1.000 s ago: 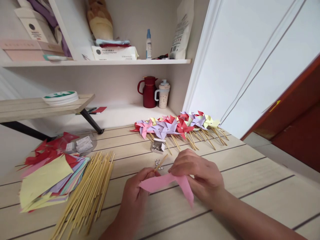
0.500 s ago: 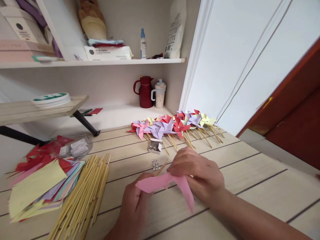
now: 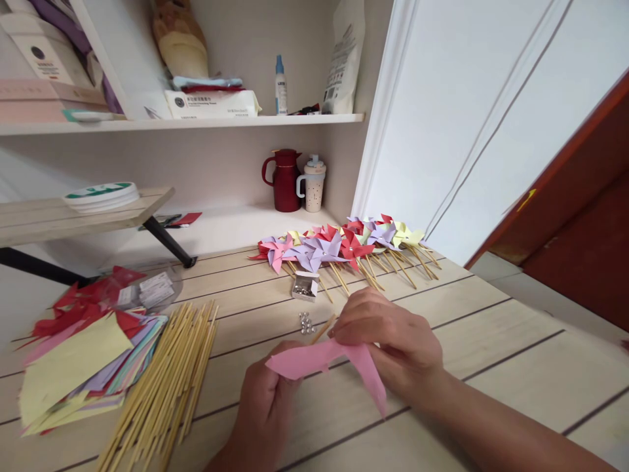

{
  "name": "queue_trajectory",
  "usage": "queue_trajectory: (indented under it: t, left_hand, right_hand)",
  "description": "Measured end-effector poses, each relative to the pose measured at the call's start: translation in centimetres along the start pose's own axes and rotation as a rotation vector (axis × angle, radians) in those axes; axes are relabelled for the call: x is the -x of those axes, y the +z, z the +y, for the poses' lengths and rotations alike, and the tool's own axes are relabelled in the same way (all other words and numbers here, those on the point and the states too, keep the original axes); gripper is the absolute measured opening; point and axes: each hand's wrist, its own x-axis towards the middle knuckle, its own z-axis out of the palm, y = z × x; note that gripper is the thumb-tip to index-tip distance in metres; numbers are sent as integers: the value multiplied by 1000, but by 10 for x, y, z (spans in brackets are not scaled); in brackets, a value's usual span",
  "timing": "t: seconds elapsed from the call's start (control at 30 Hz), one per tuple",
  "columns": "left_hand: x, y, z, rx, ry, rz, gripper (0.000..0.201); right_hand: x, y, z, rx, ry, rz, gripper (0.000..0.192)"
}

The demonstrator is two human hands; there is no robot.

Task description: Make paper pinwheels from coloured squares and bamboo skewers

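Observation:
Both of my hands hold a pink paper pinwheel (image 3: 334,362) just above the wooden table (image 3: 491,341). My left hand (image 3: 265,406) grips its left side from below, together with a thin wooden stick (image 3: 322,328) whose end pokes up behind the paper. My right hand (image 3: 393,341) pinches the pinwheel's centre from above, fingers curled over the folded flaps. A small heap of metal pins (image 3: 306,322) lies on the table just beyond my hands, with a small open pin box (image 3: 304,287) behind it.
Several finished pinwheels (image 3: 344,246) on sticks lie in a row at the back right. A bundle of wooden sticks (image 3: 167,387) and a stack of coloured paper (image 3: 78,360) sit at the left. A red jug (image 3: 284,180) and a cup (image 3: 313,185) stand against the wall.
The camera view has shifted slightly to the right. My hands stay on the pink pinwheel with only small finger movements.

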Motion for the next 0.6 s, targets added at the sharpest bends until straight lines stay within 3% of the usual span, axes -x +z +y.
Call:
queue_trajectory:
  t: [0.33, 0.6]
  left_hand:
    - [2, -1, 0, -65, 38, 16, 29]
    - [3, -1, 1, -137, 93, 5, 31]
  right_hand:
    - [1, -1, 0, -8, -2, -2, 31]
    - [0, 0, -2, -18, -21, 9, 21]
